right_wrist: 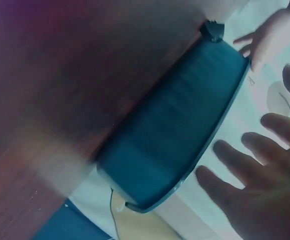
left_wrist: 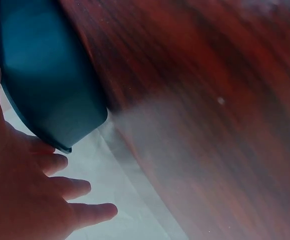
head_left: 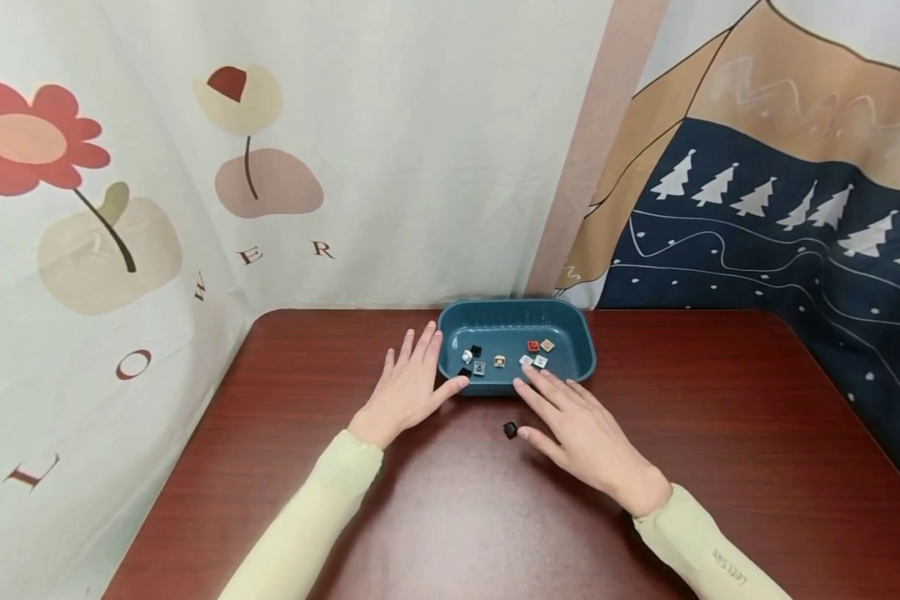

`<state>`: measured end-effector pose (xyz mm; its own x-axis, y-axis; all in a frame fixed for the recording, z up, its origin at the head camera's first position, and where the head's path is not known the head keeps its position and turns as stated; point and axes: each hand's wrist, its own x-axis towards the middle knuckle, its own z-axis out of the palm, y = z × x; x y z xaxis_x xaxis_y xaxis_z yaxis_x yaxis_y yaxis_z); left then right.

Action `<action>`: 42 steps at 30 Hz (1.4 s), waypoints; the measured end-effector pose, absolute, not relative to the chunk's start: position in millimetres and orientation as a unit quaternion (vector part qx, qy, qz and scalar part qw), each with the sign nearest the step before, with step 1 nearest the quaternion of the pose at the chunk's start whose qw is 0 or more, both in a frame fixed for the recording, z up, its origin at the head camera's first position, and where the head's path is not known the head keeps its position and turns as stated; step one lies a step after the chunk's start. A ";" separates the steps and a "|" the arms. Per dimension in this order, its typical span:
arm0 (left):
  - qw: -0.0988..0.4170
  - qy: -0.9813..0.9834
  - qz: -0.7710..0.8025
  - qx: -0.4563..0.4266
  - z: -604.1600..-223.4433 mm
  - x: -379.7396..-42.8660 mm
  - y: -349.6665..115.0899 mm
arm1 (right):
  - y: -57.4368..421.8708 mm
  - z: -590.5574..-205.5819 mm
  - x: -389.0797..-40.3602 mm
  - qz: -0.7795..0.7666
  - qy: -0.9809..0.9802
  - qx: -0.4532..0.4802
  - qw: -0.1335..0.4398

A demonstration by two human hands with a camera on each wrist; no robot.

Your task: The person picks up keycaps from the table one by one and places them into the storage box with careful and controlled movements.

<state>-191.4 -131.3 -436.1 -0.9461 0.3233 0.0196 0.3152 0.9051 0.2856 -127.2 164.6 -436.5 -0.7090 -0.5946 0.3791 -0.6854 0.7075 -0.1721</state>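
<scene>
A blue-green plastic tray [head_left: 517, 310] lies at the far side of the table, with several small square keycap-like pieces inside, among them a red one [head_left: 533, 346] and a tan one [head_left: 499, 362]. My left hand [head_left: 412, 387] is at the tray's left end, fingers straight and spread, thumb by the front left corner. My right hand [head_left: 588, 433] hovers near the front rim with its fingers extended and nothing held. On the table, just left of the right thumb, sits a black keycap-like piece [head_left: 510, 430]. Whether either hand touches the rim, I cannot tell.
The reddish-brown wooden table [head_left: 720, 400] has rounded far corners. Behind it hang a white curtain [head_left: 420, 167] with flower prints and a dark blue panel [head_left: 720, 242] with white trees. The tray stands close to the table's back edge.
</scene>
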 end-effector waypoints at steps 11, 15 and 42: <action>0.013 0.976 0.146 0.162 -436.6 -192.6 -131.5 | 150.6 -439.2 -118.0 0.137 -0.885 0.413 0.166; 0.013 0.976 0.144 0.162 -435.5 -192.6 -131.3 | 148.4 -441.9 -118.8 0.125 -0.884 0.427 0.144; 0.017 0.975 0.148 0.165 -436.9 -193.8 -131.5 | 131.2 -444.7 -125.5 0.043 -0.901 0.424 0.078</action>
<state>-193.8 -131.5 -436.9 -0.9450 0.3268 0.0150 0.3165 0.9018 0.2943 -125.5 131.2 -444.7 -0.6275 -0.7581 0.1774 -0.7715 0.6361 -0.0107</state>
